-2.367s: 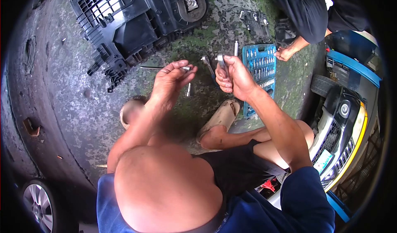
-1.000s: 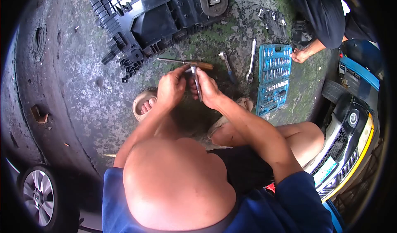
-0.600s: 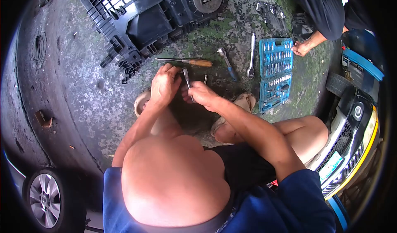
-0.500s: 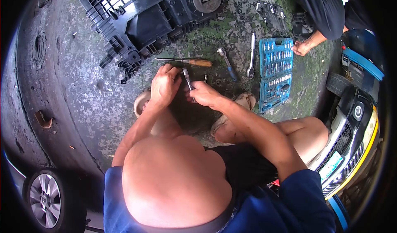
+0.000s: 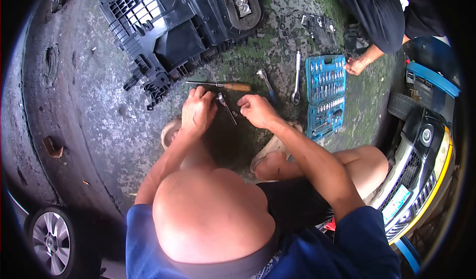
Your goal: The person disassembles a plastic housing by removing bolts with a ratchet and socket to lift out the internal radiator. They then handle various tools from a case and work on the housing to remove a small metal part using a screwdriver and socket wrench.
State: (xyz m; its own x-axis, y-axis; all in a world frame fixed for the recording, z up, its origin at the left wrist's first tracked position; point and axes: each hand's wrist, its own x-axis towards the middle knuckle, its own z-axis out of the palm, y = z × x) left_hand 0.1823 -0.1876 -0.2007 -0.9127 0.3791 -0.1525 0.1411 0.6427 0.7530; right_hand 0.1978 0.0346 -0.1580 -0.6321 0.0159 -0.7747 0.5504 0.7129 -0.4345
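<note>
My left hand [image 5: 198,111] has its fingers curled beside the head of a small metal ratchet [image 5: 227,109]; what is inside its grasp is hidden. To the right of the ratchet, my right hand [image 5: 259,111] is closed, thumb and fingertips together, and anything between them is too small to name. A screwdriver with an orange handle [image 5: 237,87] lies just beyond both hands. Farther right on the ground are a ratchet with a blue grip [image 5: 267,83], a long chrome ratchet [image 5: 297,78] and an open blue socket case [image 5: 326,94].
A large black plastic housing [image 5: 181,41] lies at the top. At the upper right, another person's hand [image 5: 355,66] touches the socket case's edge. A vehicle front [image 5: 414,180] stands at the right, a wheel [image 5: 51,242] at the lower left. My feet flank the work spot.
My right hand has come off the small ratchet and moved slightly right. The ratchet now slants down to the right between my hands. The view has shifted a little.
</note>
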